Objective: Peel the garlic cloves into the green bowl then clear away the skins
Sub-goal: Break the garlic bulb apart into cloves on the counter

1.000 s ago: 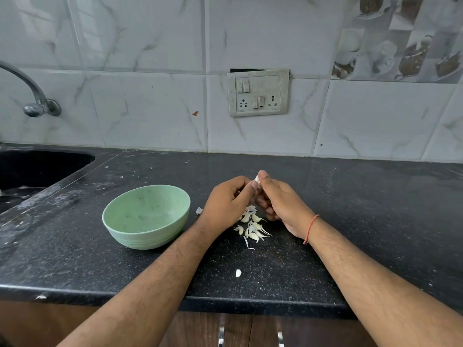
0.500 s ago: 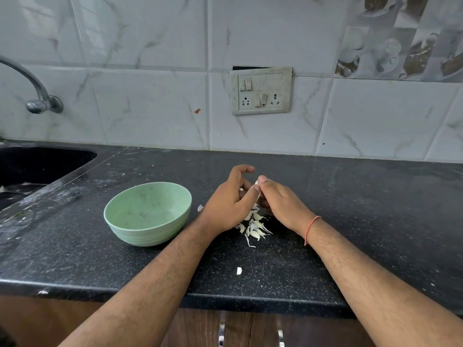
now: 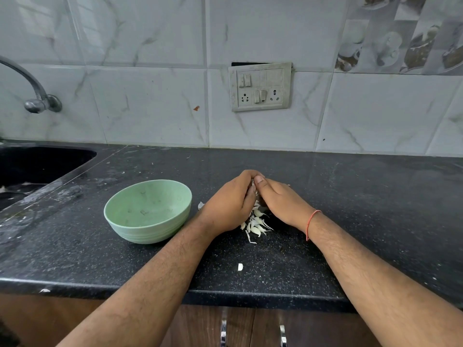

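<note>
The person is in the middle of peeling: both hands meet over the pile of garlic cloves on the black counter, and a single clove shows as a sliver of white between them. The left hand curls its fingers round that clove from the left, and the right hand pinches it with the thumb pressed against its top. The green bowl stands just left of the left wrist, upright, and seems to hold no peeled cloves, only a few specks, so the task looks to be near its beginning. The next move probably calls for a nail to catch the papery skin and strip it away, then a short carry leftward to drop the bare clove into the bowl. Nothing stands between the hands and the bowl. A loose skin fragment lies nearer the counter's front edge, another scrap lies between bowl and left hand; both will need gathering later. A sink sits at far left beneath a tap, and a switch plate is fixed to the tiled wall behind
</note>
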